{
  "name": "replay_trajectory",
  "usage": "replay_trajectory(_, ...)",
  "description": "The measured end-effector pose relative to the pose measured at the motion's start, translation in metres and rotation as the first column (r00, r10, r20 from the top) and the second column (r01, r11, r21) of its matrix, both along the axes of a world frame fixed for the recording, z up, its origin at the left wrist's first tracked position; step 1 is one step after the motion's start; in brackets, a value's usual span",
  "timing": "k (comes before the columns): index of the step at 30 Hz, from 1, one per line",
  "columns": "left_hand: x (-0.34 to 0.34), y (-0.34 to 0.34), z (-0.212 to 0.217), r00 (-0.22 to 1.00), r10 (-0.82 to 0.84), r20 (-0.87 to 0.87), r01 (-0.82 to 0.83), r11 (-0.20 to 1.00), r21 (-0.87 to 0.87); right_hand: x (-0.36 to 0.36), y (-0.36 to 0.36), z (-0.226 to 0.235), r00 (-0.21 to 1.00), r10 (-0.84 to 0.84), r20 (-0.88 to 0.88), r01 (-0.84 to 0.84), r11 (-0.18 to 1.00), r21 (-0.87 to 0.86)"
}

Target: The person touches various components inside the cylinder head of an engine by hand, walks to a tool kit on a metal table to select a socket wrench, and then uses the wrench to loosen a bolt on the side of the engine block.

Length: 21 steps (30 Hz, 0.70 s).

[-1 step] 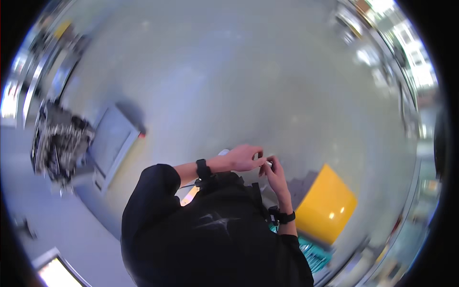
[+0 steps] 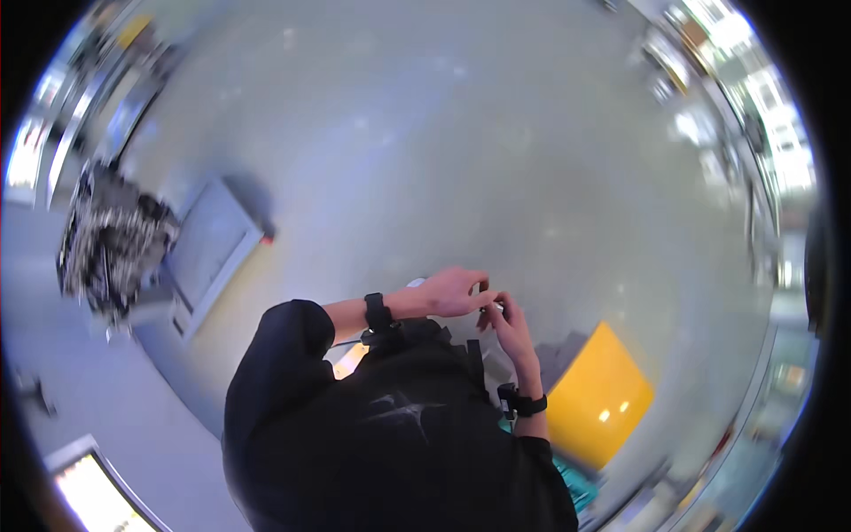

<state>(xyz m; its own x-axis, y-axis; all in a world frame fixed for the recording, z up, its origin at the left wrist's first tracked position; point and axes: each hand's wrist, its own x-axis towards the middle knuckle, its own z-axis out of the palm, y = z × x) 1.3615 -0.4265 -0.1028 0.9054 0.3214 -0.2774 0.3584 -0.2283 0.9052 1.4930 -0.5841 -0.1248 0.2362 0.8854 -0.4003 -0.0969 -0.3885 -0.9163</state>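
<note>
In front of my torso my two hands meet at the fingertips. My left hand reaches in from the left, its fingers bent and pinched beside my right fingertips; what they hold is too small to make out. My right hand comes up from below with curled fingers. A small silvery-white piece shows between its thumb and fingers, its kind unclear. Both wrists wear black bands with a small device. Left of my arms, an engine-like metal assembly stands beside a grey flat-topped unit.
A yellow panel stands close to my right forearm, with a teal tray-like thing below it. A lit screen is at the lower left. Grey floor stretches ahead. Benches and equipment line both rims.
The surroundings have shifted slightly in view: the yellow panel sits a little lower and further left, the screen further up. My hands keep nearly the same pose.
</note>
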Motion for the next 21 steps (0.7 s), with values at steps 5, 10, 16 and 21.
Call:
replay_trajectory(5, 0.003, 0.021, -0.011, 0.932, 0.361, -0.038, -0.361, 0.932, -0.018, 0.023, 0.065, -0.023, 0.904, 0.371, -0.212, -0.380, 0.925, 0.000)
replay_trajectory(10, 0.023, 0.038, -0.017, 0.805, 0.572, -0.156, -0.586, 0.807, -0.067, 0.054, 0.119, -0.022, 0.845, 0.483, -0.230, -0.499, 0.867, -0.013)
replay_trajectory(16, 0.058, 0.068, -0.012, 0.558, 0.770, -0.309, -0.809, 0.588, 0.005, 0.116, 0.189, -0.019, 0.737, 0.667, 0.112, -0.674, 0.737, 0.045)
replay_trajectory(21, 0.091, 0.091, 0.031, 0.474, 0.851, -0.228, -0.881, 0.463, -0.101, 0.167, 0.239, 0.009, 0.713, 0.701, -0.008, -0.682, 0.696, 0.226)
